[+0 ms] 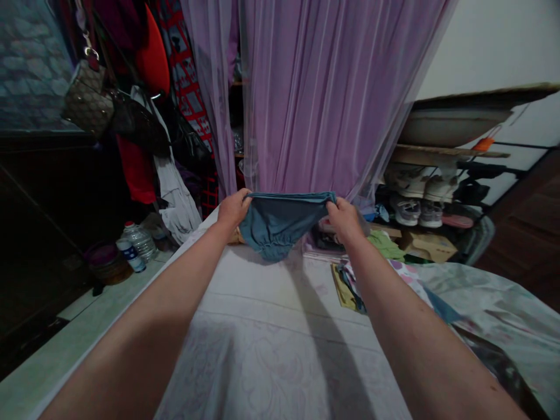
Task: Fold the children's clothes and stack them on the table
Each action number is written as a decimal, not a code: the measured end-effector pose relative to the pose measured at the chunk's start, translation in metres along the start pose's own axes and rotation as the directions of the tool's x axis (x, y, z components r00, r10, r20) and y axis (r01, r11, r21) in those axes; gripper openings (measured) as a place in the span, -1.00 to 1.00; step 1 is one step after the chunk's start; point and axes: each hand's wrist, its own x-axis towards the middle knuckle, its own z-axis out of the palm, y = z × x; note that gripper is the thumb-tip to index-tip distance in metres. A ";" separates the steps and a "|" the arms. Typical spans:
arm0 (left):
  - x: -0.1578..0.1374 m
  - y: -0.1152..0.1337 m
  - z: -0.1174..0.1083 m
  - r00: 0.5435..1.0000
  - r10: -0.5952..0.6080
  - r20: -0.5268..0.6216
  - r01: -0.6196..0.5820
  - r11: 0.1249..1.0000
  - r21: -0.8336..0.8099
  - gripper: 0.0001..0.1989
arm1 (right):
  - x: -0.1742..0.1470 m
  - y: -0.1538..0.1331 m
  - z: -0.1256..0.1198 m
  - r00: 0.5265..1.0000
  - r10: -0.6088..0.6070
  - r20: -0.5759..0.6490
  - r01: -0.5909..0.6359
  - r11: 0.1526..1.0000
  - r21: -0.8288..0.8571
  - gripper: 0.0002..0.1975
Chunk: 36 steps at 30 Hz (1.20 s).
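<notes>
A pair of blue-grey underpants (282, 219) hangs stretched between my two hands, its waistband pulled taut and its gathered lower part drooping just over the bed. My left hand (234, 209) pinches the left end of the waistband. At the right end, my right hand (344, 219) grips the other corner, fingers closed on the cloth. Below spreads a white patterned bedsheet (262, 326). Beside my right forearm lies a stack of folded clothes (345, 289) in yellow, dark blue and spotted cloth, partly hidden by the arm.
Purple curtains (332, 93) hang behind the bed. On the right stands a rack with sneakers (409, 210) and a basin (455, 127). Bags (90, 96) and garments hang at left. A plastic bottle (139, 239) and a can (131, 256) stand on the floor.
</notes>
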 end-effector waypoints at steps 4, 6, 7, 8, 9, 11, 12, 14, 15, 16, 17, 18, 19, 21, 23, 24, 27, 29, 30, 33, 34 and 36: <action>-0.004 0.011 -0.033 0.989 0.136 -0.058 -0.132 0.988 0.077 -0.74 | -0.020 -0.015 -0.019 1.000 -0.006 -0.016 0.010 0.960 0.280 -0.77; -0.030 0.010 -0.040 0.974 0.225 -0.027 -0.223 0.973 0.060 -0.76 | -0.050 -0.007 -0.032 0.999 -0.002 0.040 -0.011 0.952 0.306 -0.78; -0.048 0.009 -0.040 0.966 0.257 0.002 -0.257 0.966 0.036 -0.75 | -0.068 0.001 -0.039 0.997 0.022 0.067 -0.042 0.952 0.304 -0.79; -0.070 0.007 -0.039 0.959 0.281 0.032 -0.281 0.960 0.003 -0.75 | -0.087 0.011 -0.047 0.994 0.050 0.096 -0.075 0.956 0.283 -0.81; -0.094 0.004 -0.036 0.949 0.308 0.071 -0.306 0.951 -0.038 -0.74 | -0.106 0.022 -0.055 0.990 0.090 0.107 -0.114 0.963 0.243 -0.82; -0.145 -0.001 -0.028 0.917 0.355 0.180 -0.335 0.933 -0.129 -0.74 | -0.142 0.043 -0.070 0.956 0.200 0.213 -0.236 0.958 0.161 -0.82; -0.169 -0.004 -0.025 0.901 0.361 0.239 -0.328 0.929 -0.170 -0.74 | -0.158 0.052 -0.077 0.928 0.228 0.295 -0.280 0.948 0.148 -0.82; -0.208 -0.009 -0.020 0.851 0.370 0.374 -0.300 0.925 -0.233 -0.75 | -0.183 0.064 -0.087 0.856 0.236 0.460 -0.326 0.937 0.126 -0.82; -0.222 -0.012 -0.018 0.821 0.369 0.436 -0.287 0.926 -0.244 -0.75 | -0.192 0.068 -0.090 0.818 0.233 0.526 -0.340 0.934 0.114 -0.83; -0.231 -0.014 -0.018 0.790 0.365 0.492 -0.273 0.929 -0.250 -0.76 | -0.198 0.070 -0.092 0.784 0.233 0.575 -0.350 0.931 0.100 -0.84; -0.235 -0.015 -0.018 0.763 0.357 0.539 -0.258 0.933 -0.252 -0.76 | -0.201 0.072 -0.093 0.760 0.239 0.604 -0.360 0.929 0.084 -0.84; -0.234 -0.016 -0.018 0.741 0.345 0.577 -0.241 0.937 -0.251 -0.76 | -0.201 0.073 -0.092 0.745 0.250 0.619 -0.369 0.927 0.070 -0.83; -0.229 -0.018 -0.018 0.724 0.332 0.604 -0.221 0.942 -0.253 -0.76 | -0.199 0.074 -0.091 0.737 0.261 0.624 -0.377 0.925 0.058 -0.83; -0.209 -0.020 -0.016 0.709 0.312 0.633 -0.182 0.948 -0.262 -0.74 | -0.187 0.078 -0.084 0.740 0.280 0.612 -0.387 0.921 0.046 -0.82; -0.180 -0.024 -0.010 0.717 0.292 0.633 -0.163 0.953 -0.254 -0.72 | -0.170 0.084 -0.072 0.763 0.299 0.573 -0.388 0.921 0.036 -0.80; -0.165 -0.026 -0.006 0.726 0.279 0.629 -0.164 0.958 -0.236 -0.71 | -0.160 0.087 -0.065 0.783 0.306 0.541 -0.382 0.924 0.031 -0.79; -0.124 -0.033 0.014 0.767 0.212 0.606 -0.174 0.977 -0.121 -0.69 | -0.131 0.101 -0.040 0.861 0.295 0.413 -0.318 0.948 -0.014 -0.74; -0.107 -0.039 0.030 0.790 0.162 0.591 -0.174 0.984 -0.036 -0.70 | -0.115 0.111 -0.021 0.901 0.263 0.346 -0.257 0.964 -0.065 -0.71; -0.102 -0.041 0.038 0.798 0.136 0.587 -0.168 0.986 0.001 -0.71 | -0.109 0.117 -0.012 0.913 0.251 0.321 -0.237 0.968 -0.085 -0.70; -0.106 -0.043 0.059 0.835 0.045 0.548 -0.115 0.989 0.094 -0.72 | -0.102 0.133 0.007 0.934 0.251 0.256 -0.224 0.966 -0.131 -0.70; -0.113 -0.042 0.064 0.862 0.026 0.506 -0.095 0.989 0.111 -0.70 | -0.103 0.137 0.010 0.938 0.260 0.230 -0.230 0.962 -0.150 -0.70; -0.133 -0.035 0.068 0.921 0.037 0.389 -0.079 0.992 0.094 -0.67 | -0.111 0.141 0.011 0.945 0.272 0.182 -0.239 0.953 -0.186 -0.66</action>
